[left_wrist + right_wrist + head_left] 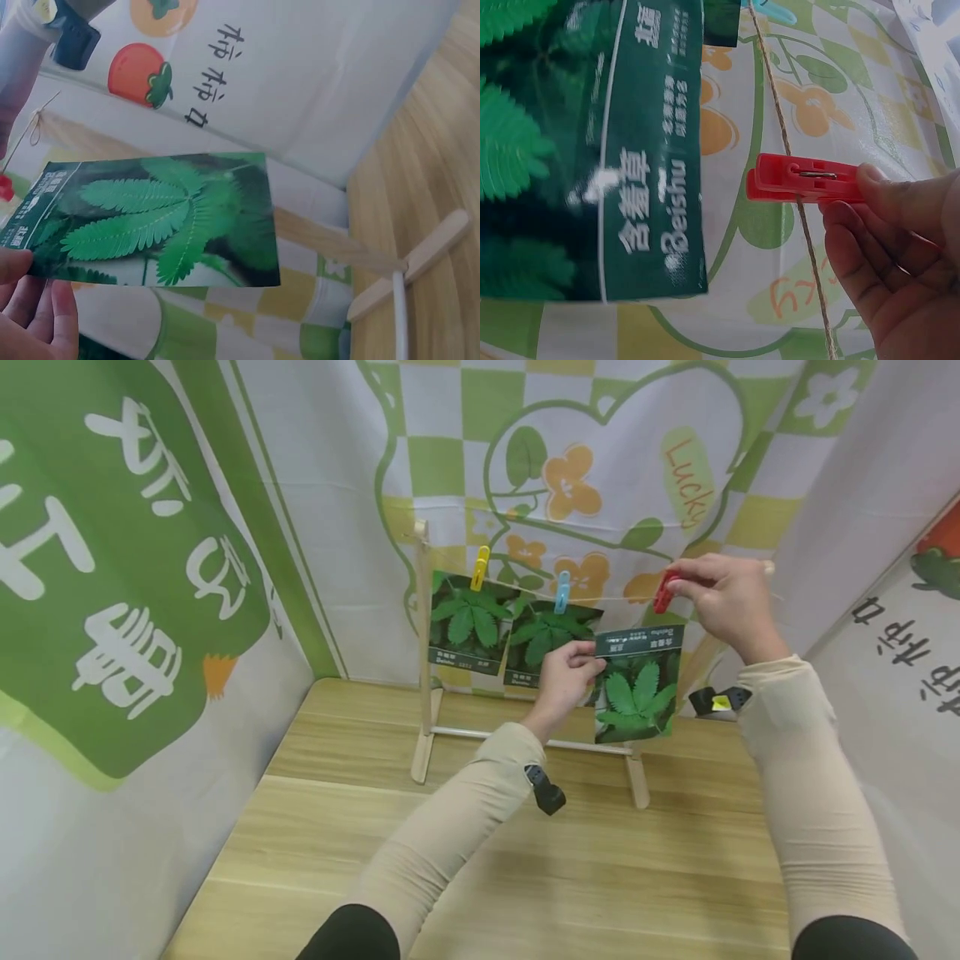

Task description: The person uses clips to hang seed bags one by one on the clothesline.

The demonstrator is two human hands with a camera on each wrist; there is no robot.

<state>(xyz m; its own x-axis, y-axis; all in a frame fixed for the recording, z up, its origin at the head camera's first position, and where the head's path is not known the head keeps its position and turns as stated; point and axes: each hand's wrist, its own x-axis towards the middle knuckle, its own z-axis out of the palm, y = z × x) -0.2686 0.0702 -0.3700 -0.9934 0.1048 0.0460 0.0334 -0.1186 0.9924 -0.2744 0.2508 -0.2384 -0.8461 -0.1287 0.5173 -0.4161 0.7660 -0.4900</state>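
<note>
My left hand (pixel 564 679) pinches the edge of a green seed packet (pixel 640 689) with a fern-like leaf picture, thumb on its front. The packet hangs just below the twine (pixel 775 94), apart from it. Above the packet, my right hand (pixel 723 597) pinches a red clothespin (pixel 810 178) by its handle end. The clothespin lies across the twine in the right wrist view; whether it bites the twine cannot be told. Two similar packets hang to the left, one under a yellow clothespin (pixel 480 568), the other under a blue clothespin (pixel 562 592).
A wooden frame with a left post (pixel 423 635) and a white bottom rod (pixel 459 732) stands on the wood-grain table (pixel 337 843). A patterned cloth (pixel 442 410) hangs close behind it. Printed cloth walls (pixel 150 610) flank both sides.
</note>
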